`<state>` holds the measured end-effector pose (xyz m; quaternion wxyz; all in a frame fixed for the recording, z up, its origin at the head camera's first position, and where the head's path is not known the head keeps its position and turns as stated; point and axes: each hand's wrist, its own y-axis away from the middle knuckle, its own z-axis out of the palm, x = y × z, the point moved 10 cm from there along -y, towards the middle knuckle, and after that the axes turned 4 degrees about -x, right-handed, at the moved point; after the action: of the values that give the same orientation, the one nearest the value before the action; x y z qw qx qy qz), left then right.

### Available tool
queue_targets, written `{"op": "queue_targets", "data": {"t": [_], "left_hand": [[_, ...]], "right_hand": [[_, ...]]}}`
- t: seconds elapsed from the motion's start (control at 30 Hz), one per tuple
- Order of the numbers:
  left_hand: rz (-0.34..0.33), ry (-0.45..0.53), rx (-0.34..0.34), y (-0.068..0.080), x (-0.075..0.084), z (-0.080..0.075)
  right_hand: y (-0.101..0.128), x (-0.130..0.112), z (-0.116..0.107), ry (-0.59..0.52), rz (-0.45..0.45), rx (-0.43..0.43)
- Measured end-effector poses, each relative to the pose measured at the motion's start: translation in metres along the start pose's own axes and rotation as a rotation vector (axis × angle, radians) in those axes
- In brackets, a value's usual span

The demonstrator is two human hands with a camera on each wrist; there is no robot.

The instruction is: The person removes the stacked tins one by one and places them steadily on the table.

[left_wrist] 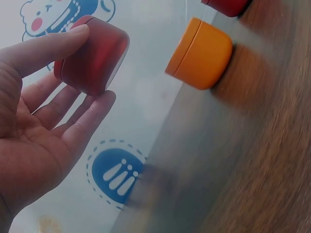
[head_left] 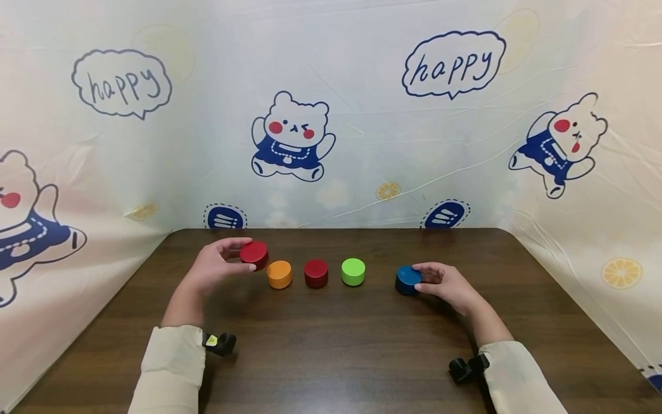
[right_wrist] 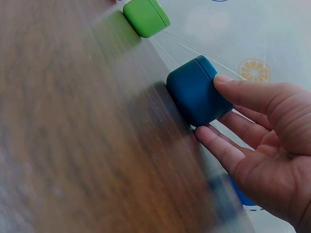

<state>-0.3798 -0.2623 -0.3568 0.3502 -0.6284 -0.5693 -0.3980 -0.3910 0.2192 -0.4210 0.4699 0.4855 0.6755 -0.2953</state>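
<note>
My left hand (head_left: 213, 265) holds a small red round lidded container (head_left: 254, 255) between thumb and fingers, lifted off the table at the left. In the left wrist view this red container (left_wrist: 95, 56) shows a seam near its top. Just right of it stands an orange container (head_left: 279, 275). Further along the row come a second, darker red container (head_left: 316, 273) and a bright green one (head_left: 353, 272). On the right, my right hand (head_left: 451, 286) grips a blue container (head_left: 408, 280) by its side. In the right wrist view the blue container (right_wrist: 197, 92) is at the tabletop, its underside hidden.
The dark brown wooden table (head_left: 320, 351) reaches back to a pale printed cloth (head_left: 362, 155) that hangs behind and along both sides. A small black camera (head_left: 221, 344) is strapped at the left wrist, and another black camera (head_left: 468, 369) at the right.
</note>
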Motion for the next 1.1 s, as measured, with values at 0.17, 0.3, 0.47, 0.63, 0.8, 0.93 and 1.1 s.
{"op": "queue_targets", "data": {"t": [0.17,0.3,0.47,0.63,0.8,0.93,1.1], "left_hand": [[-0.006,0.010,-0.008,0.000,-0.007,-0.003],[-0.025,0.007,-0.008,0.000,-0.014,-0.005],[-0.056,-0.003,-0.008,-0.001,-0.024,-0.009],[-0.081,-0.017,-0.014,-0.003,-0.035,-0.010],[-0.105,-0.037,-0.029,-0.004,-0.042,-0.008],[-0.123,-0.053,-0.034,-0.006,-0.049,-0.008],[-0.135,-0.062,-0.036,-0.007,-0.057,-0.007]], "right_hand": [[0.000,0.000,-0.001,0.004,0.004,0.005],[0.000,0.001,-0.001,0.007,0.006,0.004],[0.000,0.000,-0.001,0.003,0.003,0.005],[0.000,0.000,-0.001,0.003,0.000,0.005],[0.000,0.001,-0.001,0.008,0.005,0.006],[0.000,0.000,-0.001,0.010,0.008,0.007],[0.000,0.000,-0.001,0.006,0.006,0.005]]}}
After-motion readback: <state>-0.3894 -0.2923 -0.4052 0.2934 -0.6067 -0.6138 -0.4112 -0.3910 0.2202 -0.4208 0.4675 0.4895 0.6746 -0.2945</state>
